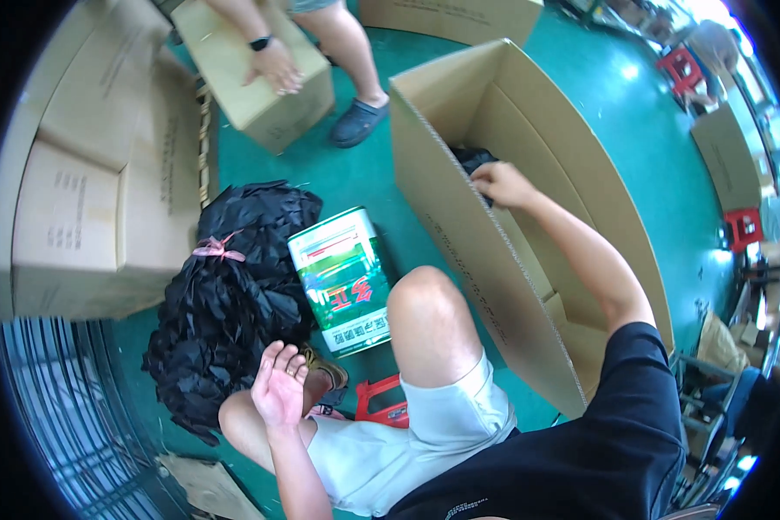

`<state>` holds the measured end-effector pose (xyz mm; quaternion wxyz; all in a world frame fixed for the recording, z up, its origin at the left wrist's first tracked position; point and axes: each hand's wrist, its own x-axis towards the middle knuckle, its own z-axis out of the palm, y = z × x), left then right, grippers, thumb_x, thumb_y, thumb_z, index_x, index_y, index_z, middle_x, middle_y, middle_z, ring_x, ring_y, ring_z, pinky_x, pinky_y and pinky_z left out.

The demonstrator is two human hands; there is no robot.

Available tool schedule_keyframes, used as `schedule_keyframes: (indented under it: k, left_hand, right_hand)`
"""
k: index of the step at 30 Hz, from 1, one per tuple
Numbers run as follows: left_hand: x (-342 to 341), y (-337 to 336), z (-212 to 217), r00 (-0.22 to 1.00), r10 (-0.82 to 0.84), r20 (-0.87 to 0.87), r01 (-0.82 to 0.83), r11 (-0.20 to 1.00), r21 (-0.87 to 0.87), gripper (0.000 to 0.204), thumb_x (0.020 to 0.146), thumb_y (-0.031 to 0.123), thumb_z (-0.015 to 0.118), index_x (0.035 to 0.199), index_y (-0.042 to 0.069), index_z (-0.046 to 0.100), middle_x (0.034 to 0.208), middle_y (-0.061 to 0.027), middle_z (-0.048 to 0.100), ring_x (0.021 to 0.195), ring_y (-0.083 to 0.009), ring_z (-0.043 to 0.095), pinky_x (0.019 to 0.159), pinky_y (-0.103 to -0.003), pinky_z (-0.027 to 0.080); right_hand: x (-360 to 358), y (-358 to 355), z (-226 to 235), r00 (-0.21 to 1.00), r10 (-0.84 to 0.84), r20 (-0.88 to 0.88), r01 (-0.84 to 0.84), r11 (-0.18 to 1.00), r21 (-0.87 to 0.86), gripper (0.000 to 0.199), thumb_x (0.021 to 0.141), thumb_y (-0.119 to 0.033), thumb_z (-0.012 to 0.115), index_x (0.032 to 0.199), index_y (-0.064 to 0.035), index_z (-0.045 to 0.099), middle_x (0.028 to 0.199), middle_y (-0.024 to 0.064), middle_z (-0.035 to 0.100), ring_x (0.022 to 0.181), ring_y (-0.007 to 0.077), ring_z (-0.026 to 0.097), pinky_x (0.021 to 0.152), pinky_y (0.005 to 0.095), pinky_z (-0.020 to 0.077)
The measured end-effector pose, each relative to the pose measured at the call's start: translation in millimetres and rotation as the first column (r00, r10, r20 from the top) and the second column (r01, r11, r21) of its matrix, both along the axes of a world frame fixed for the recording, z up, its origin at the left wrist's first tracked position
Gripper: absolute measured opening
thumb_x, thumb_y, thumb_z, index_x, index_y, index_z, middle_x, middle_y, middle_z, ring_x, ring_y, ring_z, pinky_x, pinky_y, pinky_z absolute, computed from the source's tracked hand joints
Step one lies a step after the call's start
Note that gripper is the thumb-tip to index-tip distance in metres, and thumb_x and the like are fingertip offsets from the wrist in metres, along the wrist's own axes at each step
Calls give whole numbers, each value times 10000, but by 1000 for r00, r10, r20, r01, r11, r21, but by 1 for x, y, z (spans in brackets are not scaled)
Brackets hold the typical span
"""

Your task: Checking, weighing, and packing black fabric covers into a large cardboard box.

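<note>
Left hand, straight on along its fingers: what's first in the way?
Probably the tied black bundle, just beyond the fingertips of the left hand in this view. Height is unclear, so it might pass above.

The floor (368,173) is viewed from the wearer's head, steeply downward and close, with the shorts (364,459) seen at lower centre.

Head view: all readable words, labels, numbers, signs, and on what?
Green-and-white tin: large red characters, legible, not copied here; finest print blurred.
Open carton: dark print, too small.
Stacked cartons: dark print, too blurred.
Farther cartons: print, too small.
Black shirt: pale print, too small.
</note>
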<state>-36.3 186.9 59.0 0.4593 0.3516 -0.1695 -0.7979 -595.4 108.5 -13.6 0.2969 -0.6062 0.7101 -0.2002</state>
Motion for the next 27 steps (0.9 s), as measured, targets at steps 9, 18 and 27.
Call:
schedule_keyframes:
  k: [9, 18, 27]
  left_hand:
    - [48, 12, 2, 834, 103, 541, 17, 977, -213, 264, 941, 172, 619, 1164, 36, 587, 1024, -83, 691, 862, -122, 647, 761, -242, 487]
    - [67, 43, 7, 274, 140, 952, 583, 762, -280, 408, 872, 282, 702, 1157, 13, 589, 991, -119, 690, 875, -221, 673, 780, -346, 527]
    - [67, 39, 18, 252, 60, 966, 702, 675, -225, 419, 875, 334, 672, 1143, 28, 571, 1009, -138, 668, 942, -321, 653, 790, -419, 506]
  right_hand:
    - [125, -23, 183, 991, -65, 121, 116, 864, -490, 176, 931, -127, 625, 1025, 17, 663, 854, 67, 688, 792, 135, 653, 747, 298, 524]
    - [279, -7, 110, 692, 721, -37, -635, 632, 444, 538, 874, -338, 673, 1307, -35, 577, 1166, 191, 670, 1090, 313, 635, 962, 403, 480]
    - [308, -79, 45, 689, 706, -163, -593, 679, 433, 498, 890, -325, 651, 1278, -17, 592, 1127, 195, 693, 1052, 306, 666, 924, 397, 505]
